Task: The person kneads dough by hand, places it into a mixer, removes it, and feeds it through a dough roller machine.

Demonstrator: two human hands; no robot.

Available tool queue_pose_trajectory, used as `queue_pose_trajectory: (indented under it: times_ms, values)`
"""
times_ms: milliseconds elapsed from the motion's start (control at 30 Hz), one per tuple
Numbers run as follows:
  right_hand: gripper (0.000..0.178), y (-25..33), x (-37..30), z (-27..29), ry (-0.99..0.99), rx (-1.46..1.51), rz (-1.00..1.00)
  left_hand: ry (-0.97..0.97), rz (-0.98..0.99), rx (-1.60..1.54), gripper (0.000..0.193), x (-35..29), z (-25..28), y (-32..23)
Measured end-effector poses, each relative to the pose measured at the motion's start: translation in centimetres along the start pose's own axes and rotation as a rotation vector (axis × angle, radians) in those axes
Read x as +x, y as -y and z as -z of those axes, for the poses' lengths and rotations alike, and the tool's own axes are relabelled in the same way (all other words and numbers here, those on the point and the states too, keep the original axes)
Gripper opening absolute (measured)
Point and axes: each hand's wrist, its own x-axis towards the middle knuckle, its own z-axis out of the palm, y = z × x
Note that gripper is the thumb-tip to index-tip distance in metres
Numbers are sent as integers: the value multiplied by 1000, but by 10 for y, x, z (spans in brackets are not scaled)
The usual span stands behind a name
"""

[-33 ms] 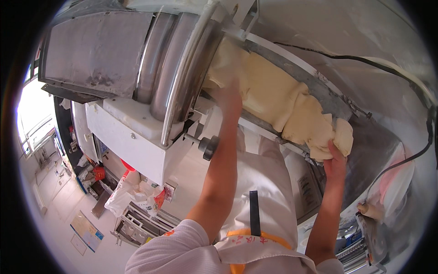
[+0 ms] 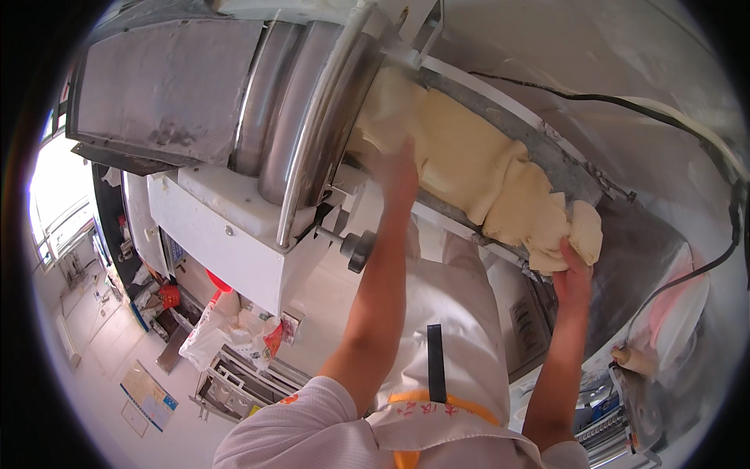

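Observation:
A long sheet of pale dough (image 2: 461, 156) lies on the metal tray (image 2: 539, 148) of a dough sheeter, folded and bunched toward its right end. Its left end meets the steel rollers (image 2: 293, 117). My left hand (image 2: 397, 168) is at the dough's near edge beside the rollers, its fingers smeared by motion. At the far right end, my right hand (image 2: 576, 270) grips a folded flap of the dough, thumb on the near side and the other fingers mostly hidden.
A black knob (image 2: 359, 250) sticks out from the white machine housing (image 2: 226, 227), close to my left forearm. A black cable (image 2: 625, 103) runs behind the tray. Plastic bags (image 2: 234, 332) and a metal rack (image 2: 242, 383) stand low on the left.
My left hand has shifted very slightly at the dough's edge. The flap in my right hand has moved a touch to the left.

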Motion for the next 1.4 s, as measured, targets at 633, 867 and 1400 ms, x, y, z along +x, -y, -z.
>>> queue_pose_trajectory:
  times_ms: [633, 867, 1400]
  values:
    - [56, -67, 23, -29, 317, -272, 227, 690, -732, 409, 35, -141, -12, -84]
    - [61, 29, -13, -73, 302, -68, -349, 848, -646, 509, 46, -173, 0, -133]
    - [63, 173, -157, -154, 124, 31, 39, 637, 1038, -754, 49, -197, 40, 50]
